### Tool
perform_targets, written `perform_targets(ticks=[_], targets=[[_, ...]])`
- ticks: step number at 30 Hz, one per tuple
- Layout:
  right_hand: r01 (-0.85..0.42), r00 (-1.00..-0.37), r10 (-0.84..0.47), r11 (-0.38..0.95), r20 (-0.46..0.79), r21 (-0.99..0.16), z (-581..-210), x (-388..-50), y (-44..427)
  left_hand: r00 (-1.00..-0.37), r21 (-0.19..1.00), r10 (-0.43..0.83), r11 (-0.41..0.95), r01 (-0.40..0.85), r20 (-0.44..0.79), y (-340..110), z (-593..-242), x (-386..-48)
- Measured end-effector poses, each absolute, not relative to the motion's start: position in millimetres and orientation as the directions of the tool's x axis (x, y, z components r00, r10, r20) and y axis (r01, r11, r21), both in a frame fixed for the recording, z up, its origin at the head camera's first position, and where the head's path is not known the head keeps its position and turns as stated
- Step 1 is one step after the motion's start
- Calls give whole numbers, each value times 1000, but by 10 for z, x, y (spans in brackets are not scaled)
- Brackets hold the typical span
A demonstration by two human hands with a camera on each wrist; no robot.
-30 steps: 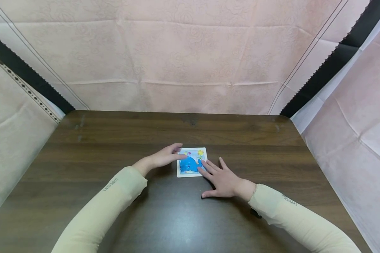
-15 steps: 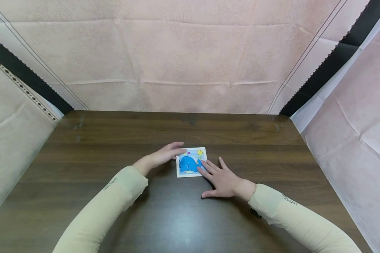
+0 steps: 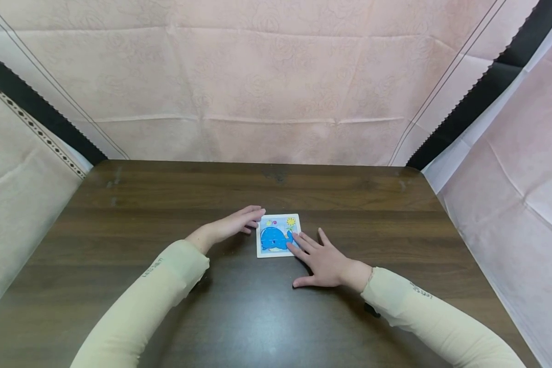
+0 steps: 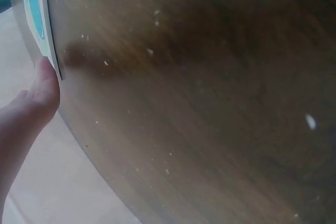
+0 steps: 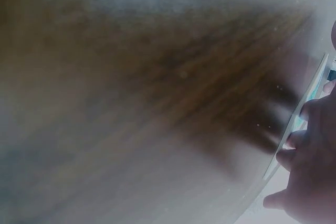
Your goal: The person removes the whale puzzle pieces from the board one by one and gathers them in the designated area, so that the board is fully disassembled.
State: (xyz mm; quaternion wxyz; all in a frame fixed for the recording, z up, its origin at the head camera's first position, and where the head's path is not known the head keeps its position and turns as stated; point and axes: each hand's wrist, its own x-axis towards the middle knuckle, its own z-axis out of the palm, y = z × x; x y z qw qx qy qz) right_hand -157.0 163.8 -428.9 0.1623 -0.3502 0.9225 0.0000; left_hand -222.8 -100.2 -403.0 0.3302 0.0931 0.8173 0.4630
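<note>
A square, flat whale picture board with a white border lies on the brown table. It shows a blue whale and a yellow sun. At its upper left corner is my left hand, its fingers extended. In the left wrist view that hand meets the corner of the board. My right hand lies spread, with its fingertips on the lower right part of the picture and its thumb out on the table. The right wrist view has the right hand over the board's edge.
The dark wooden table reaches back to a pale pink cloth hanging behind it. Further cloth hangs at the left and right sides.
My left hand's thumb and fingers have drawn back leftward off the picture to its upper left corner. The right hand and the board have stayed nearly still.
</note>
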Motion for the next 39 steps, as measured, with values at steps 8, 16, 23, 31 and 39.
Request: perform_targets(ticks=[8,16,23,31,39], targets=[[-644,-698,-648,754,-304,-128,-4256,-1578,1628,-744,795,469,591,-136,-476,-1005,-3945,-2216],[-650,-699,-654,750,-289,-125,-4245,-1569,1651,-749,801,458,578,-159,-479,-1004,-3973,-2307],[-651,-699,-655,749,-288,-125,-4260,-1559,1643,-767,831,447,521,-194,-460,-989,-4022,-2354],[-654,-694,-658,745,-292,-126,-4245,-1551,1634,-776,831,421,510,-225,-469,-964,-4045,-2399],[-652,-695,-652,749,-302,-119,-4249,-1564,1627,-781,855,430,457,-244,-453,-982,-4029,-2400]])
